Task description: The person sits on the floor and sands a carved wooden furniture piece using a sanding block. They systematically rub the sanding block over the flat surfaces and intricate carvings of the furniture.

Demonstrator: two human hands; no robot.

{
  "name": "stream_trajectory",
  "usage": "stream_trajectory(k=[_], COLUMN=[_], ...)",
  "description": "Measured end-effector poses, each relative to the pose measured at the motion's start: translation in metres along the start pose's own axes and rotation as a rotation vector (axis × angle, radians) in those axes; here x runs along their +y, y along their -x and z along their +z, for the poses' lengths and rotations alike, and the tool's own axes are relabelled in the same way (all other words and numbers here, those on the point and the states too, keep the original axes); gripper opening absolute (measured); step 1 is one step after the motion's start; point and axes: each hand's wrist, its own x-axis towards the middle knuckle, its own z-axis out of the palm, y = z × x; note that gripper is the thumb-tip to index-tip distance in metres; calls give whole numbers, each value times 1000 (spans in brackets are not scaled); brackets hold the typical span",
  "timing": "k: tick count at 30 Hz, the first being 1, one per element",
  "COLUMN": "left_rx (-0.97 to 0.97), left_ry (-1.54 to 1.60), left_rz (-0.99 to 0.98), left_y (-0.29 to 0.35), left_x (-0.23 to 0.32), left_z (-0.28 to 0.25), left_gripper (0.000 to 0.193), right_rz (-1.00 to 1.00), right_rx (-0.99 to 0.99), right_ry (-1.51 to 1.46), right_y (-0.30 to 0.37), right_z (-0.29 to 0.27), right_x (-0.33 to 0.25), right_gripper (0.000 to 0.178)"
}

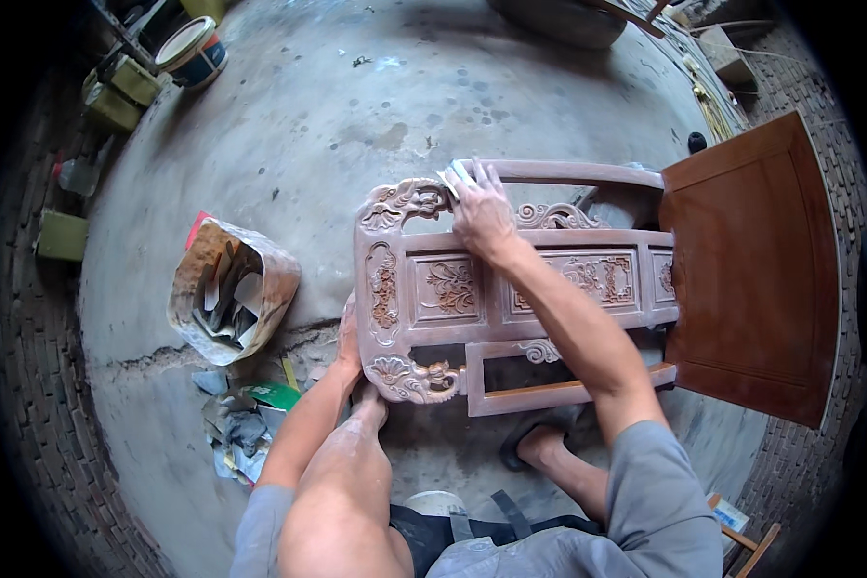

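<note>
A carved wooden chair (pixel 376 241) lies on its side before me, its back covered in pale dust with brown wood in the carvings. My right hand (pixel 484 214) presses a small folded sheet of sandpaper (pixel 459 175) on the far rail, near the carved corner. The fingers are closed over the sheet, dusted white. At the chair's left end, my left hand (pixel 349 339) grips the edge from outside; its fingertips are partly hidden behind the wood. The smooth reddish-brown seat panel (pixel 751 270) stands at the right, away from both hands.
Left of the chair is an open sack (pixel 284 275) holding scraps and sheets. Rags and a green piece (pixel 275 395) lie nearer me. A lidded bucket (pixel 193 53) and greenish containers (pixel 63 236) stand along the left. A large dark round object (pixel 559 19) sits at the far side.
</note>
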Motion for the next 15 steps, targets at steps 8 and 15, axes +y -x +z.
stream_trajectory(k=[8,15], left_rx=[43,-15], left_ry=[-109,-137], left_rz=[117,50], left_y=[-4,3], left_x=[10,-16], left_z=[2,1], left_gripper=[55,68], right_rz=[51,73], right_rx=[114,135], right_ry=[-96,-140], right_y=[21,52], right_z=[7,22], right_x=[-26,-53], right_gripper=[58,59])
